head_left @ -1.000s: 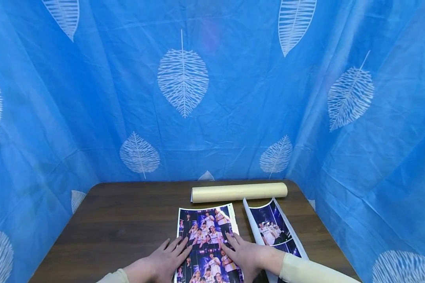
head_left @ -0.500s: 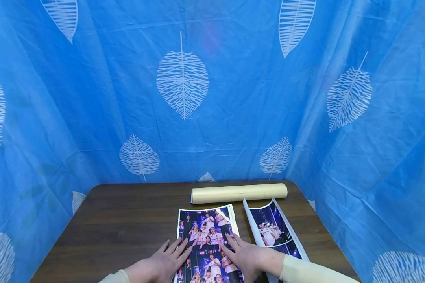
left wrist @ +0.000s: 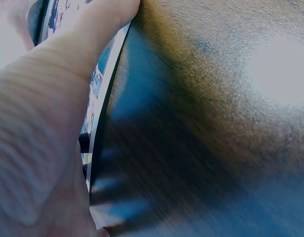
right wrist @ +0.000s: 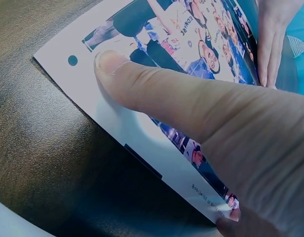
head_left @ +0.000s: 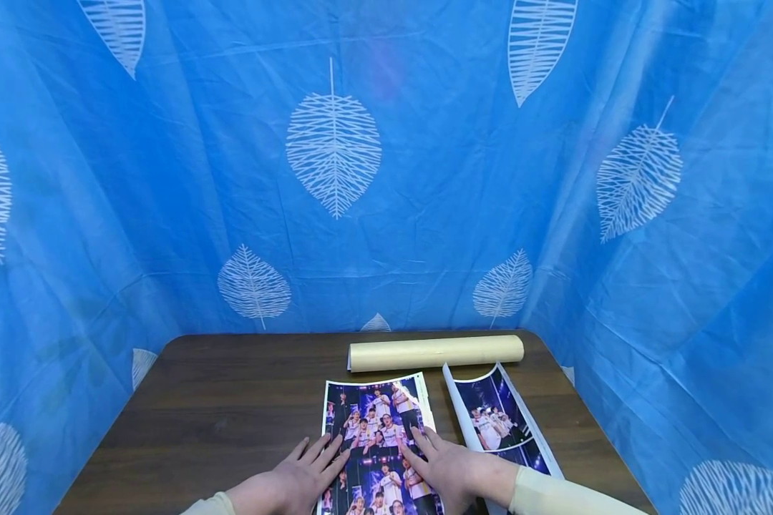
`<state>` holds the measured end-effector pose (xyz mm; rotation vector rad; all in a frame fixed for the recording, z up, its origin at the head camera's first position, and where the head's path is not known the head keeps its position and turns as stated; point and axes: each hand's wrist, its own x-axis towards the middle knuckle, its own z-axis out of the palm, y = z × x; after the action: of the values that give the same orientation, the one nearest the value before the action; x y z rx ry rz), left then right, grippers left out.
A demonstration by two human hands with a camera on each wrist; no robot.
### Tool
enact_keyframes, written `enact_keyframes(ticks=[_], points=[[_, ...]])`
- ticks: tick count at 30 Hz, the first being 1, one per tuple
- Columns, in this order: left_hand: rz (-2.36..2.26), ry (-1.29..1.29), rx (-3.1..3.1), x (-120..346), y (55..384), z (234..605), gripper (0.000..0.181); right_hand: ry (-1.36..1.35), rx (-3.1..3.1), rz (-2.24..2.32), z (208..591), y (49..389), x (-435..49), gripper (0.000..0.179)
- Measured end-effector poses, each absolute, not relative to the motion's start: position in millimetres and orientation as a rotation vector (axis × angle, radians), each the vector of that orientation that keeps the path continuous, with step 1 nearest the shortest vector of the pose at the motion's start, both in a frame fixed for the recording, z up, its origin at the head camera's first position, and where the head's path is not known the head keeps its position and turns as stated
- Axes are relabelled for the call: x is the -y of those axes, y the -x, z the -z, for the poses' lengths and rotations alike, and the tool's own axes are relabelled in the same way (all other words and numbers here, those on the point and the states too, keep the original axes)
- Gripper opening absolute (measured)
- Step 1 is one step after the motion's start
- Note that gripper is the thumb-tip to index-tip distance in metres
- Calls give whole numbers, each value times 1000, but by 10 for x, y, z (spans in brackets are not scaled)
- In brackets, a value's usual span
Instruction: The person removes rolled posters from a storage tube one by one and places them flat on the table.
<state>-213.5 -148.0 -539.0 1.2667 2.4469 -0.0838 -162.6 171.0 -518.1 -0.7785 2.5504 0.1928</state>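
Observation:
A printed photo poster (head_left: 376, 411) with white borders and repeated pictures of a group lies on the table's near side. My left hand (head_left: 303, 476) rests over its left edge, fingers straight and spread. On the opposite edge lies my right hand (head_left: 446, 466), its extended fingers pointing inward over the print. The right wrist view shows the right thumb (right wrist: 157, 84) laid along the white margin near a corner with a dark round dot. In the left wrist view, the left hand (left wrist: 38, 128) covers most of the poster's edge. The poster's nearest part falls outside the head view.
A cream-coloured paper roll (head_left: 434, 354) lies across the table's back right. To the right, partly behind the right forearm, a second photo poster (head_left: 489, 400) has curled-up sides. The dark wooden table (head_left: 232, 400) is enclosed by a blue curtain (head_left: 419, 200) with white leaves.

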Motion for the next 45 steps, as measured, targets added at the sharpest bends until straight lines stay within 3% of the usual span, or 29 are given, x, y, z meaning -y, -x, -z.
enact_keyframes(ticks=[21,36,45], points=[[83,-1237,-2472,1442,2113,5526,102,801,-2590,-216,5247,1593,-1739,127],[25,-1253,-2416,1469,2176,5409,97,821,-2561,-191,5227,1661,-1789,125],[-213,-1366,-2457,1493,2377,5299,55,824,-2622,-108,5177,1748,-1792,104]])
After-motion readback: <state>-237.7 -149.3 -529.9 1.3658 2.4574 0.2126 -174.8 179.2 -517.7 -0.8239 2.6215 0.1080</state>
